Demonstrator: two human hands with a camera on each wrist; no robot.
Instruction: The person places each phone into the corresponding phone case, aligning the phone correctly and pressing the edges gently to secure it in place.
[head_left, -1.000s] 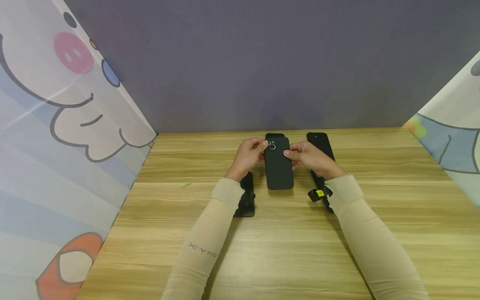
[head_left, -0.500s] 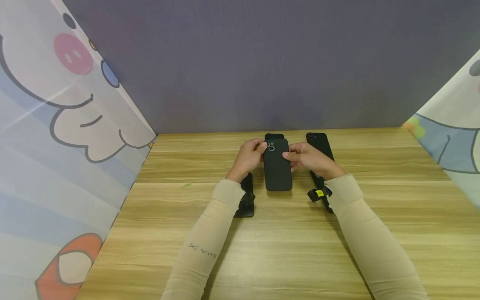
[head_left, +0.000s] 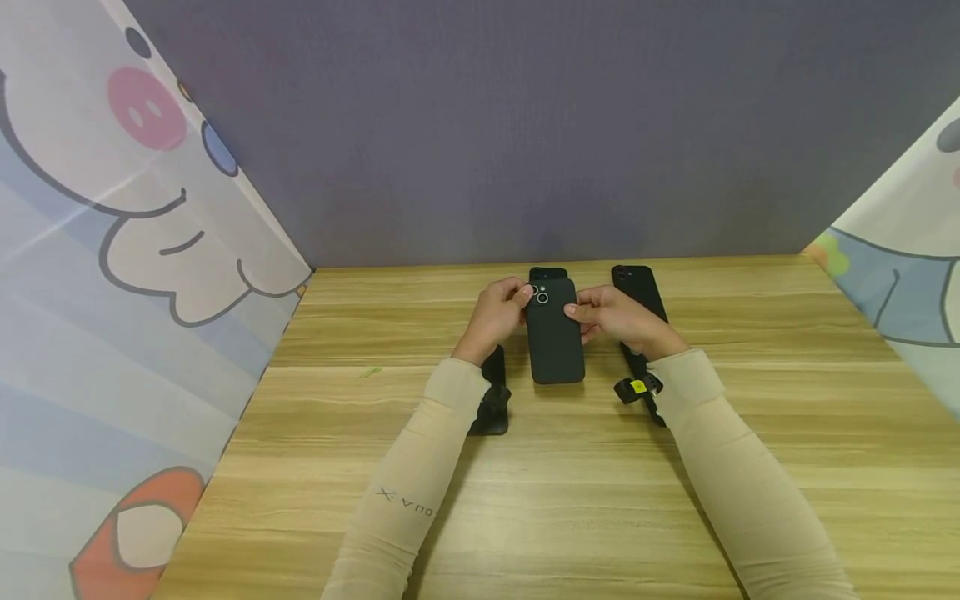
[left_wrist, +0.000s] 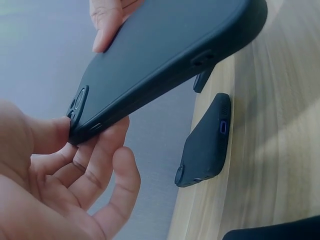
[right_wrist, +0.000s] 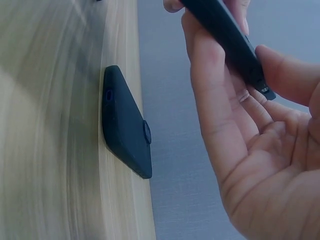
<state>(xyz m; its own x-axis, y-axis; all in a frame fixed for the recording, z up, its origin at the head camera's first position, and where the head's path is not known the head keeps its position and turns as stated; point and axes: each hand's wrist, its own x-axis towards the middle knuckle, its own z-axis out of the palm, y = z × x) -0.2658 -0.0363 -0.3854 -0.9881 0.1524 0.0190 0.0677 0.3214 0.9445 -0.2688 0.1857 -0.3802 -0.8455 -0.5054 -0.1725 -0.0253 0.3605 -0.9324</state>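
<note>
Both hands hold a phone in a matte black case [head_left: 555,342], raised over the table with its camera side toward the head view. My left hand [head_left: 501,310] pinches the camera corner, thumb beside the lenses and fingers beneath. On the opposite long edge, my right hand [head_left: 617,315] grips with thumb on the back and fingers behind. In the left wrist view, the held phone [left_wrist: 155,55] slants over the left fingers; the right wrist view shows its dark edge [right_wrist: 230,37] between right thumb and fingers. The phone's other face is hidden in the head view.
Behind the held phone lies another black phone [head_left: 549,272] on the wooden table [head_left: 540,500]. More black phones lie at the right [head_left: 639,285] and under the left wrist [head_left: 491,423], partly covered by the arms. A grey panel [head_left: 480,133] stands along the far edge.
The held phone has come slightly lower and nearer in the head view, tilting a little. Both hands keep the same grip and have barely moved.
</note>
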